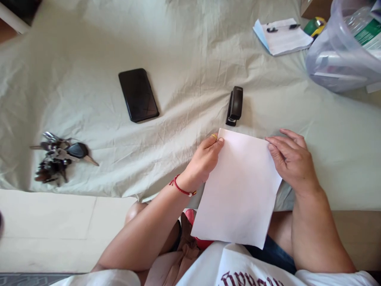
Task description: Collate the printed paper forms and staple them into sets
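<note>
While both hands pinch its top corners, a white sheet of paper (pixel 239 186) hangs over the bed (pixel 184 51) edge.

The left hand (pixel 202 163) closes on the 11 o'clock corner, the right hand (pixel 290 159) on the 1 o'clock corner; the smooth flat rectangle lies between them. A black stapler (pixel 235 105) sits just beyond at 12 o'clock on the wrinkled pale sheet. A glossy phone (pixel 138 94) lies at 10 o'clock, metal keys (pixel 59 157) at 9 o'clock, with open cloth between.
</note>
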A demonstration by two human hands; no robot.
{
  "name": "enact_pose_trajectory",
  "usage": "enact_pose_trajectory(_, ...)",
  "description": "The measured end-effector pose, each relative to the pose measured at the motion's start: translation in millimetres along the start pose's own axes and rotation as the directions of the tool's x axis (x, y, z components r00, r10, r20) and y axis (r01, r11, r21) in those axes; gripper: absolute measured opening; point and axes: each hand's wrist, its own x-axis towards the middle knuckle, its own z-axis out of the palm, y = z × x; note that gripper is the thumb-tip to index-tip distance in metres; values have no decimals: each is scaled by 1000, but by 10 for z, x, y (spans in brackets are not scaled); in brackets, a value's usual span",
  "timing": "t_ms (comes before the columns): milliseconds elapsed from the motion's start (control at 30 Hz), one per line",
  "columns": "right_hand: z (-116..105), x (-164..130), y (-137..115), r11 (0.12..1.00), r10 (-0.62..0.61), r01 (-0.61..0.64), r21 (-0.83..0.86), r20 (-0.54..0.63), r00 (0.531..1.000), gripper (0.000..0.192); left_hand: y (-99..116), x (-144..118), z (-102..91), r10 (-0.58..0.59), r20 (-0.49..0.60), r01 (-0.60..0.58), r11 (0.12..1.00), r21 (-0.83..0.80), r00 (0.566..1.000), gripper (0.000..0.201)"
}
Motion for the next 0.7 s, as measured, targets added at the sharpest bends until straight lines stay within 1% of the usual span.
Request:
enact_pose_trajectory(67, -15, 7, -10, 1000, 4, -4, -7, 1, 1000, 29, 4, 1, 0, -5, -13, 5, 1000, 10, 1000, 34)
enact_pose_trajectory(133, -48, 17, -26, 999, 43, -43, -1, 19, 999, 31, 3, 4, -5, -15, -22, 15, 1000, 17, 1000, 37)
enact_pose_trajectory(200, -94, 27, -53, 992, 108, -112, 56, 74, 991, 34, 0, 7, -9, -24, -20, 24, 999, 21, 1000, 38)
enact_pose_trajectory(267, -142, 35, -85, 970, 183, -201, 140, 135, 974, 38, -4, 12, -9, -23, -15, 24, 1000, 20, 1000, 36)
enact_pose_trajectory(367, -184, 38, -117, 928, 265, -299, 222, 169, 949, 39, -13, 22, -4, -4, -24, 5, 1000, 24, 1000, 29)
enact_pose_trajectory(433, -184, 35, -119, 915, 287, -320, 244, 162, 944, 38, -23, 28, -2, 10, -30, -10, 1000, 24, 999, 26)
enact_pose_trajectory(567, -160, 26, -94, 907, 286, -327, 266, 181, 941, 37, -29, 22, 1, 3, -29, -3, 1000, 22, 1000, 28)
enact_pose_trajectory(700, -152, 24, -88, 899, 285, -333, 285, 197, 938, 36, -2, -2, 24, 80, -55, -75, 994, 82, 995, 34)
